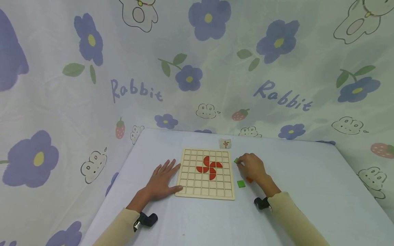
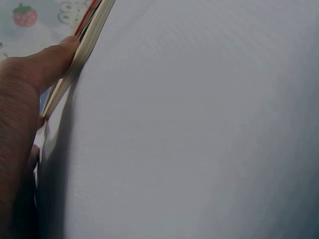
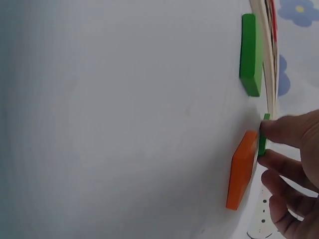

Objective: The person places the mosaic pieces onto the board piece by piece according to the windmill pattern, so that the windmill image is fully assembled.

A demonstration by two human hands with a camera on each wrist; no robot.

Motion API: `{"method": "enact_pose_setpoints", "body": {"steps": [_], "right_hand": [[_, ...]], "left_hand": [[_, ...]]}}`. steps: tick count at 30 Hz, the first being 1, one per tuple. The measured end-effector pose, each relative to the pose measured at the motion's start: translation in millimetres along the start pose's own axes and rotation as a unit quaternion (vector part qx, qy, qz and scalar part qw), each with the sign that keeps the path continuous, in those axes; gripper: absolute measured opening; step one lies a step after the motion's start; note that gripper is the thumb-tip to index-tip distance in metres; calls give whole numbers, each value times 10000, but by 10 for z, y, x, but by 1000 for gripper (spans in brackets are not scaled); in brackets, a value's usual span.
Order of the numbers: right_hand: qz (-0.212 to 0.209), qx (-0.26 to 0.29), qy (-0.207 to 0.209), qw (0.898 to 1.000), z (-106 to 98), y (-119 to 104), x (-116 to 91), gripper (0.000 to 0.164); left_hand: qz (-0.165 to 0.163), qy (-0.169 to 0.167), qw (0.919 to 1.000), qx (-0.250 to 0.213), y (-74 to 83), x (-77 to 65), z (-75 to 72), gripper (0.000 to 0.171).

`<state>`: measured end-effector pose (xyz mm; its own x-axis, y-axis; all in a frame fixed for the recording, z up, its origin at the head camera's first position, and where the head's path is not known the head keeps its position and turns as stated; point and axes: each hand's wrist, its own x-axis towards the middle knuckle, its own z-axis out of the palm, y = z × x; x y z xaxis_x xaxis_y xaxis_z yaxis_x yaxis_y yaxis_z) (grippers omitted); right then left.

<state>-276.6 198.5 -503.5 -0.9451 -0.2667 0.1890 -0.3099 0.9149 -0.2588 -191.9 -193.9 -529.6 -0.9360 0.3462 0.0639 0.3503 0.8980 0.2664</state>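
Observation:
A wooden grid board (image 1: 189,192) lies on the white table, with several red rounded pieces (image 1: 218,164) forming a pinwheel in its cells. My left hand (image 1: 160,182) rests spread along the board's left side, its thumb (image 2: 60,52) touching the edge near the front corner. To the right of the board, my right hand (image 1: 253,167) pinches a small green tile (image 3: 262,137) between thumb and finger, low over the table. A second green tile (image 1: 241,184) lies nearer the front. An orange tile (image 3: 242,171) lies beside the right hand, partly hidden by it in the head view.
Behind the board's back edge is a small card (image 1: 225,143) bearing a grid and a red pinwheel. White cloth (image 1: 311,191) covers the table. A curtain (image 1: 215,99) printed with flowers and rabbits hangs behind and on the left.

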Motion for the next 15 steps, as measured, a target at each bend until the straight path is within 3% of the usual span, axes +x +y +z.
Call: {"method": "enact_pose_setpoints", "body": {"steps": [9, 15], "right_hand": [[87, 181, -50, 9998, -15, -14, 23, 14], [-192, 406, 138, 9989, -4, -123, 7, 12]], "left_hand": [[68, 62, 9999, -48, -15, -3, 18, 96], [89, 106, 9999, -19, -26, -4, 37, 96]]}}
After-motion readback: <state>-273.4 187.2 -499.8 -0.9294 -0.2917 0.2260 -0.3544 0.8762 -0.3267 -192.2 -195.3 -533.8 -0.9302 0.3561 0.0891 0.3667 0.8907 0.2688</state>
